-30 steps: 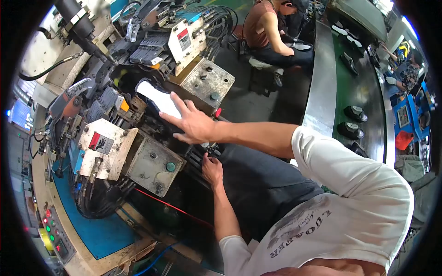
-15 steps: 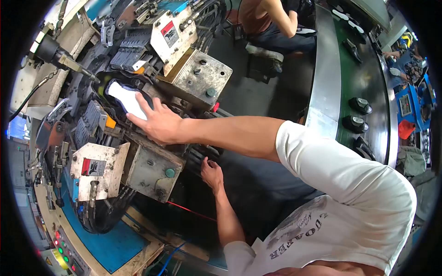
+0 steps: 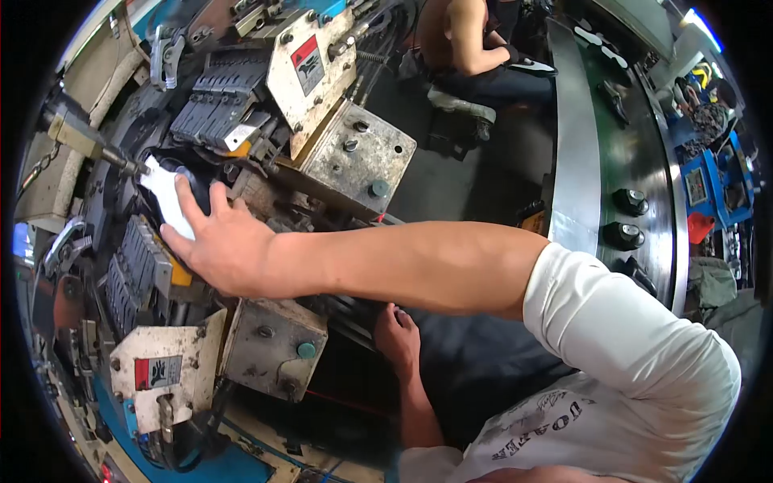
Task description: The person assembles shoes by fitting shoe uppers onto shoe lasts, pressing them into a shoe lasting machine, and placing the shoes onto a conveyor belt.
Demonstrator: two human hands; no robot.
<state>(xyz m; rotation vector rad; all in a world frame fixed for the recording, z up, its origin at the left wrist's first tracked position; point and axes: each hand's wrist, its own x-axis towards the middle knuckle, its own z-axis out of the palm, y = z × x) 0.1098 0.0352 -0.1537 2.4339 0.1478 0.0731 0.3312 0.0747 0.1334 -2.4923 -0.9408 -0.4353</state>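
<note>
My right hand (image 3: 221, 241) reaches into the machine with its fingers spread. Its thumb and index finger lie on a white, sole-shaped piece (image 3: 167, 197). Dark material (image 3: 201, 187), apparently a shoe upper, shows beside that piece, partly under my fingers. A metal rod with a narrow tip (image 3: 121, 157) ends close to the white piece's far end; whether they touch is unclear. Lower down, my left hand (image 3: 398, 336) is closed with its fingers curled, near dark bars below my right forearm. What it holds, if anything, is too dark to make out.
Ridged metal blocks (image 3: 217, 101) flank the work spot. Control boxes (image 3: 354, 157) with knobs and green buttons stand nearer me. At right, a conveyor (image 3: 592, 161) carries dark shoes (image 3: 630, 201). A seated person (image 3: 463, 48) works beyond, beside the conveyor.
The view has shifted. My right hand and the white piece now appear further left, and the rod's tip looks closer to the piece's end. My left hand appears lower and further right.
</note>
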